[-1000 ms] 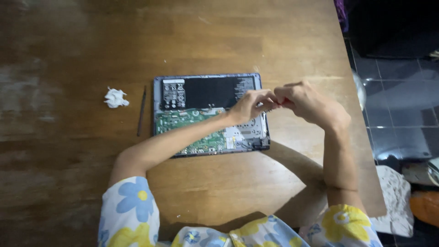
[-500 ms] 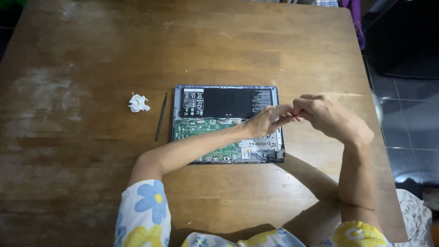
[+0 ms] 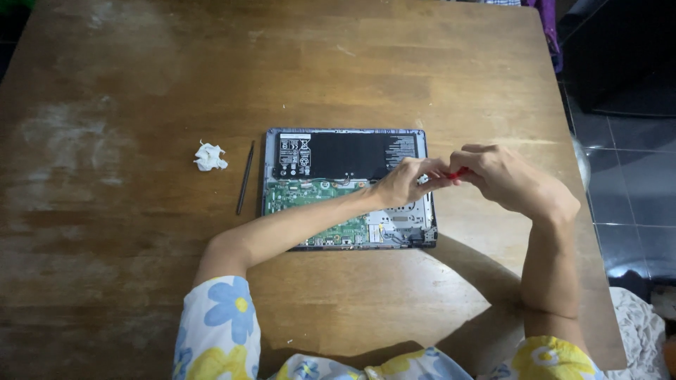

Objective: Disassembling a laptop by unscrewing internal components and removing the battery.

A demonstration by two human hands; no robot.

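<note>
You are sitting at a wide wooden table [image 3: 141,281], its brown top worn pale in patches toward your left. The biggest thing on it is an opened laptop [image 3: 350,188] lying bottom-up near the middle, its cover off so the insides show. A flat black battery [image 3: 345,155] fills the far half, with white label print at both ends. Nearer you sits a green circuit board [image 3: 310,193], and the grey metal frame [image 3: 408,225] shows at the near right corner. Your left forearm crosses over the board.

Your left hand [image 3: 405,181] and your right hand [image 3: 503,176] meet above the right edge of the laptop, fingertips drawn together. Both hands are pinched on a small red thing [image 3: 458,172], of which only a sliver shows between the fingers; what it is cannot be told. It is held in the air over the laptop's right side, not resting on the table.

To the left of the laptop, just beside its edge, lies a thin dark tool [image 3: 245,177], long and slim, running roughly parallel to that edge. Farther left, apart from the tool, sits a small crumpled white tissue [image 3: 210,156].

Your sleeves [image 3: 222,331] are white with blue and yellow flowers.
</note>
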